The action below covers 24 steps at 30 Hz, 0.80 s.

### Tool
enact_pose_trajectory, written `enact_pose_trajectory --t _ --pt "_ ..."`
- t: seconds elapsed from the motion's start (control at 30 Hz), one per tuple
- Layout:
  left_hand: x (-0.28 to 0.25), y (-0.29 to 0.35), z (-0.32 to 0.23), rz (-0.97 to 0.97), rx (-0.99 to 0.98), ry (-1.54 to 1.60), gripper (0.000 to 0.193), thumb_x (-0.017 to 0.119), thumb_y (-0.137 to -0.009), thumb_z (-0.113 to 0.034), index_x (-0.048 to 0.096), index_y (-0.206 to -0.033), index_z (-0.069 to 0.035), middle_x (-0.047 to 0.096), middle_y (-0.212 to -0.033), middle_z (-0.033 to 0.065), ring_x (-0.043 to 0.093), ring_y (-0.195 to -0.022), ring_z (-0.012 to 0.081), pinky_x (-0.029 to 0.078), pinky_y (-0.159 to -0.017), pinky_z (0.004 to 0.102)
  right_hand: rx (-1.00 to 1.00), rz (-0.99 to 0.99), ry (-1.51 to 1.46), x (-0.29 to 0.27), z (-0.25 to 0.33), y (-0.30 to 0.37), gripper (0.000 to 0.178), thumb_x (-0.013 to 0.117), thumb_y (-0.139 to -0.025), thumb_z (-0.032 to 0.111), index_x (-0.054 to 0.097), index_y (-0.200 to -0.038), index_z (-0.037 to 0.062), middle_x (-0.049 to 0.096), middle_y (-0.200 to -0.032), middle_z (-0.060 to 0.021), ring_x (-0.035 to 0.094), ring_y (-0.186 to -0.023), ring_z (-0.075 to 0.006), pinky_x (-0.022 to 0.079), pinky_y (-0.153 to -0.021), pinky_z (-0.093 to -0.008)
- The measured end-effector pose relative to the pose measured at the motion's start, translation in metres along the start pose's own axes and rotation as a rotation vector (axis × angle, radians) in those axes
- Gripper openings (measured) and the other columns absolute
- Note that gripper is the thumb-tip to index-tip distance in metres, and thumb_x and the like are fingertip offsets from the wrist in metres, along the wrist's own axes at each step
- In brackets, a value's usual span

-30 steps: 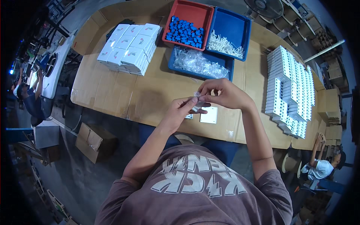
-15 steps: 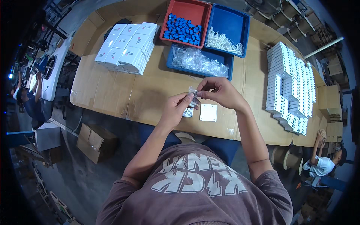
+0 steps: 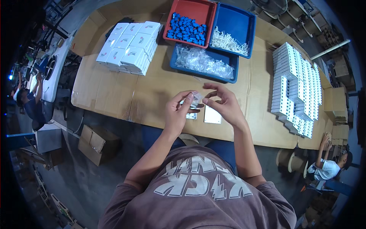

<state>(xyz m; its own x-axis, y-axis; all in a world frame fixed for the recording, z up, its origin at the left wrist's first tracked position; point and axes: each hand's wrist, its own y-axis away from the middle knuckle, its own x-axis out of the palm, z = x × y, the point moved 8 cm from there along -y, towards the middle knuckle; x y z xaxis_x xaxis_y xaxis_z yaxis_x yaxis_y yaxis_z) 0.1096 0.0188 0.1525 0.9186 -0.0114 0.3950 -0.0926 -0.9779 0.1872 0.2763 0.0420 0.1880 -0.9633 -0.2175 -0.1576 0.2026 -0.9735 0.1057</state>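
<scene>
Above the brown cardboard surface (image 3: 110,93), one left hand (image 3: 177,113) had its fingers clamped on one small, clear, crinkled plastic bag (image 3: 197,98), contents hard to make out. One white square plate (image 3: 211,116) lay partly hidden below one right hand (image 3: 226,106), whose fingers stood apart just beside the bag.

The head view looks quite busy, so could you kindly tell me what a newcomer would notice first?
Probably the red tray of small blue pieces, at the far middle of the cardboard-covered table. Next, the stack of white boxes left of it and the larger white stack at far right. Near the centre, the left hand holds a small clear bag.
</scene>
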Motion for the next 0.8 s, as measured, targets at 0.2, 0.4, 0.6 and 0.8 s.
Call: enact_pose_trajectory --t 0.2,0.4,0.6,0.8 --pt "0.001 0.002 -0.003 -0.065 0.121 -0.092 0.028 0.061 -0.106 -0.019 0.064 -0.121 0.004 0.071 -0.107 0.0077 0.069 -0.096 0.0116 0.058 -0.082 0.0273 0.042 -0.041 -0.317 0.006 -0.022 0.014 0.020 0.071 -0.096 0.007 0.069 -0.113 -0.0032 0.072 -0.100 -0.0069 0.067 -0.092 -0.0124 0.056 -0.081 -0.0286" --pt "0.010 0.007 -0.002 0.018 0.190 -0.102 0.024 0.064 -0.104 -0.015 0.064 -0.116 0.005 0.070 -0.104 0.0058 0.066 -0.095 0.0095 0.054 -0.084 0.0249 -0.034 -0.088 -0.293 0.002 -0.012 0.020 0.013 0.069 -0.099 0.009 0.069 -0.107 -0.0023 0.071 -0.099 -0.0050 0.064 -0.088 -0.0099 0.053 -0.080 -0.0258" --pt "0.014 0.008 -0.007 0.020 0.194 -0.117 0.023 0.067 -0.102 -0.016 0.066 -0.114 0.004 0.070 -0.103 0.0046 0.064 -0.094 0.0077 0.051 -0.083 0.0232 -0.076 -0.128 -0.217 -0.002 -0.005 0.021 0.018 0.067 -0.101 0.016 0.068 -0.105 -0.0008 0.070 -0.097 -0.0026 0.062 -0.084 -0.0088 0.051 -0.076 -0.0260" --pt "0.018 0.005 -0.002 0.051 0.135 -0.108 0.021 0.068 -0.102 -0.016 0.066 -0.113 0.002 0.068 -0.100 0.0027 0.062 -0.090 0.0057 0.050 -0.079 0.0218 -0.089 -0.115 -0.227 0.001 -0.008 0.020 0.020 0.066 -0.102 0.018 0.066 -0.108 -0.0008 0.068 -0.095 -0.0019 0.062 -0.085 -0.0089 0.051 -0.076 -0.0266"
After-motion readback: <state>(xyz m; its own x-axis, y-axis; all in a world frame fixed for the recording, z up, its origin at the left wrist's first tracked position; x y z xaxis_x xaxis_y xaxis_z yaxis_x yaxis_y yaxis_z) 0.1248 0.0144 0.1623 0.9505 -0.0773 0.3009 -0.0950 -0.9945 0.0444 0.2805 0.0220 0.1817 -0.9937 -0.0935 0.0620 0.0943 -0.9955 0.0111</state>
